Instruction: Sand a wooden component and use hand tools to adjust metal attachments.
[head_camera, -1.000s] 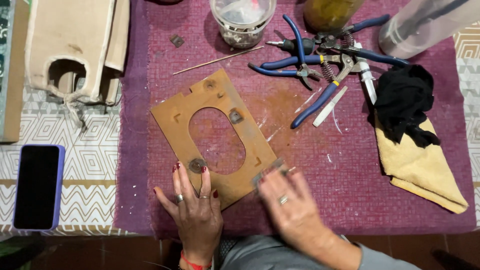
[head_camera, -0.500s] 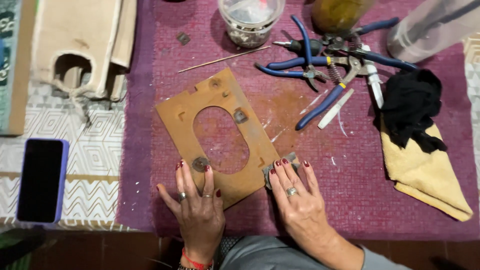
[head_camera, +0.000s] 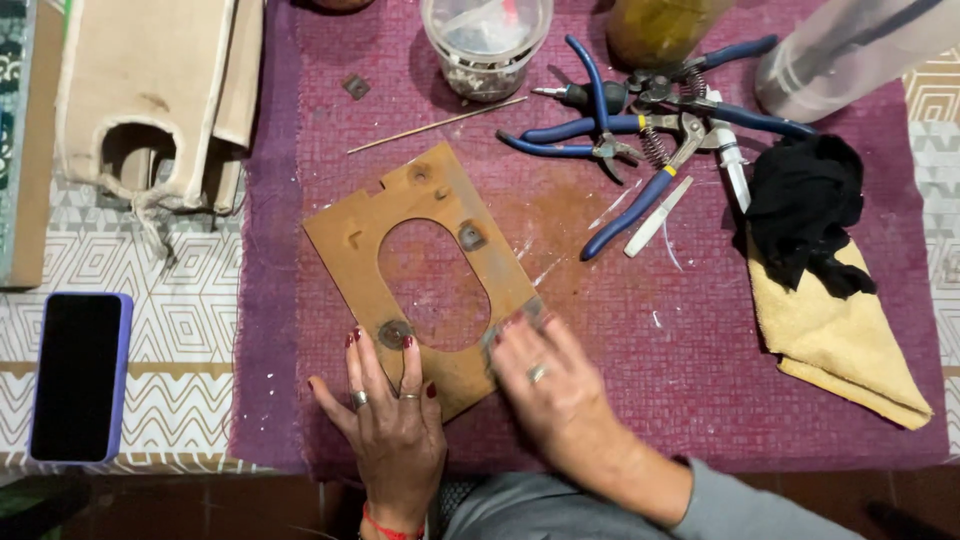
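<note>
Head view, looking straight down: a flat brown plate (head_camera: 352, 245) with an oval cut-out in its middle is lying tilted on a purple woven cloth (head_camera: 700, 340) that is covering the bench (head_camera: 180, 370). The plate looks rusty and matt, with small round fittings near its corners and a notched upper edge.

The left hand (head_camera: 385, 420) is pressing flat on the plate's lower corner, fingers spread and straight, two fingertips flanking a round grey stud (head_camera: 394, 333); nothing is gripped in it. The right hand (head_camera: 545, 385) is lying on the plate's lower right edge, slightly blurred, fingers together and curled over a small grey piece (head_camera: 527, 310); whether it is pinching that piece or only pressing on it I cannot tell.

Around the plate: blue-handled pliers and cutters (head_camera: 640, 130) are lying in a tangle to the upper right, well apart from the hands, beside a white stick-like tool (head_camera: 655, 218). A thin wooden skewer (head_camera: 435, 125) is lying just above the plate. A clear plastic tub (head_camera: 487, 45) of small bits is standing at the top. A black rag (head_camera: 805, 205) is sitting crumpled on a folded yellow cloth (head_camera: 835, 335) at the right. A dark phone in a blue case (head_camera: 80, 375) is resting on the patterned bench cover at the left, below a beige fabric piece (head_camera: 150, 95).
</note>
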